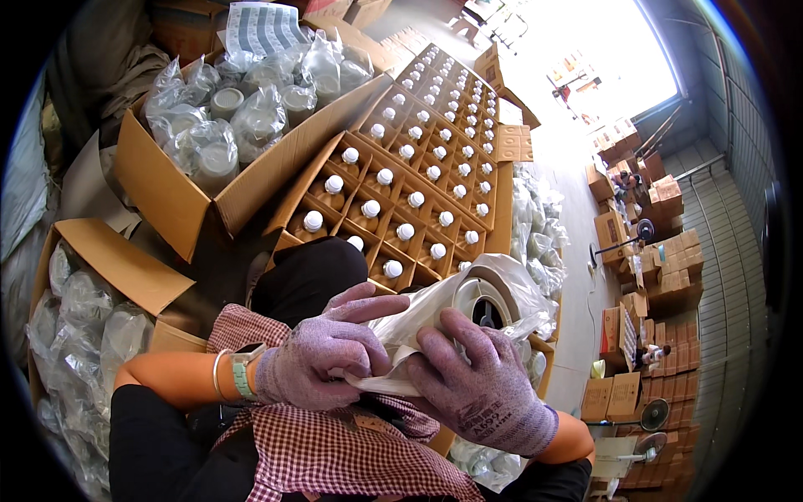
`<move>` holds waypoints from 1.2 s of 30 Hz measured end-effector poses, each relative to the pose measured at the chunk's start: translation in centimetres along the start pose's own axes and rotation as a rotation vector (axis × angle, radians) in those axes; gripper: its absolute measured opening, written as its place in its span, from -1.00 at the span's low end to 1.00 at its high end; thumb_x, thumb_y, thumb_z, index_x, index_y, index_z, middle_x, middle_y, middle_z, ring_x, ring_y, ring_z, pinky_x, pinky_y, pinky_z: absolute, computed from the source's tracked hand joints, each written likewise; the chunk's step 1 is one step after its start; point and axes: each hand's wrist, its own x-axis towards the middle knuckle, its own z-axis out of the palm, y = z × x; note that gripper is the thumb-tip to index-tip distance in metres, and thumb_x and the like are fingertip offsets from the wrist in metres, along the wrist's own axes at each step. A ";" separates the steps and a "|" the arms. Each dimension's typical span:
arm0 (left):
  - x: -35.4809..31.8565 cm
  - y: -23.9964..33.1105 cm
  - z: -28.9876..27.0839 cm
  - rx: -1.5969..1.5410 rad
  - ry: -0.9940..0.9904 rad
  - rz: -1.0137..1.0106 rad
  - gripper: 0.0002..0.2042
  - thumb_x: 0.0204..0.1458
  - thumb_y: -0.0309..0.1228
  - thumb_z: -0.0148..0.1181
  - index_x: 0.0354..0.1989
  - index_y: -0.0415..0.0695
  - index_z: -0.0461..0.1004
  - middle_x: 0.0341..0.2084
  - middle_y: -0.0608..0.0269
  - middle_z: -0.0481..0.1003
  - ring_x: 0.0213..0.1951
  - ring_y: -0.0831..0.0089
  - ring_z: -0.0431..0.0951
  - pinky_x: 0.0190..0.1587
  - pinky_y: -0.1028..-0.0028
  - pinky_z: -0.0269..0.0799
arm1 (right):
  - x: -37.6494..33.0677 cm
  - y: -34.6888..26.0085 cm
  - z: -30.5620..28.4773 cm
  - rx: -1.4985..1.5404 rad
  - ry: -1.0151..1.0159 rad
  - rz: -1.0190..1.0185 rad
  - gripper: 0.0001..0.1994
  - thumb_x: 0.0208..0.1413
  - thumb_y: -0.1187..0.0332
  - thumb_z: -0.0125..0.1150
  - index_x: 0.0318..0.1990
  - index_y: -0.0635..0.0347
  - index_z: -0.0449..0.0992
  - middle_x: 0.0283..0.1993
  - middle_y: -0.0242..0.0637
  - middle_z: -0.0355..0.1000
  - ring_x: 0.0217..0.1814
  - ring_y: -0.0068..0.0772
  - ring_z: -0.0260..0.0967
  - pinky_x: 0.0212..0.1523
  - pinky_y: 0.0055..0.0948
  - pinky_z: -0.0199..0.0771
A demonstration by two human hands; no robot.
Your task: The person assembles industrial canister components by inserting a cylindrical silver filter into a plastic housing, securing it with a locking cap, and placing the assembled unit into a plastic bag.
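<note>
In front of my lap is a clear plastic bag with a round, pale-rimmed thing in it, dark at its centre; its exact kind is unclear. My left hand, in a purple-grey knitted glove, pinches the bag's near edge between thumb and finger, while its index finger stretches out. On the bag's right side my right hand, gloved alike, has its fingers bent over the plastic and grips it. Just beyond both hands stand white-capped bottles in a divided carton.
Open cartons of plastic-wrapped round containers stand at the far left and near left. More wrapped containers line the right side of the bottle cartons. Across the grey floor are stacked boxes and several fans.
</note>
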 end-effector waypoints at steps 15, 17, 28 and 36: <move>0.6 0.5 0.3 0.306 -0.037 0.165 -0.88 -0.17 -0.48 0.25 -0.54 0.04 0.42 -0.31 0.48 0.53 0.30 0.06 0.48 0.54 -0.18 -0.18 | 1.5 0.1 -0.1 0.016 -0.056 0.208 -0.51 0.09 0.32 0.28 0.17 0.32 0.44 0.15 -0.26 0.29 0.28 -0.27 0.27 0.15 -0.32 0.43; 0.7 0.5 0.4 0.314 -0.038 0.169 -0.88 -0.17 -0.47 0.27 -0.53 0.05 0.43 -0.30 0.48 0.53 0.29 0.07 0.49 0.53 -0.19 -0.16 | 1.7 0.2 -0.1 -0.055 -0.080 0.191 -0.45 0.08 0.33 0.29 0.22 0.39 0.37 0.15 -0.24 0.27 0.26 -0.27 0.28 0.16 -0.34 0.43; 0.4 0.0 0.5 0.395 0.015 0.208 -0.87 -0.17 -0.41 0.31 -0.48 0.04 0.45 -0.29 0.44 0.53 0.23 0.12 0.54 0.48 -0.22 0.01 | 1.2 1.2 -0.8 0.029 0.004 0.129 -0.53 0.08 0.10 0.36 0.08 0.14 0.49 0.26 -0.21 0.27 0.19 -0.21 0.28 0.14 -0.25 0.46; 0.2 0.2 1.7 0.340 0.010 0.217 -0.85 -0.20 -0.42 0.32 -0.48 0.05 0.45 -0.26 0.44 0.51 0.22 0.15 0.53 0.49 -0.23 -0.01 | 2.4 0.9 -0.7 -0.008 -0.173 0.139 -0.55 0.03 0.17 0.39 0.01 0.23 0.50 0.13 -0.21 0.28 0.16 -0.27 0.29 -0.03 -0.26 0.54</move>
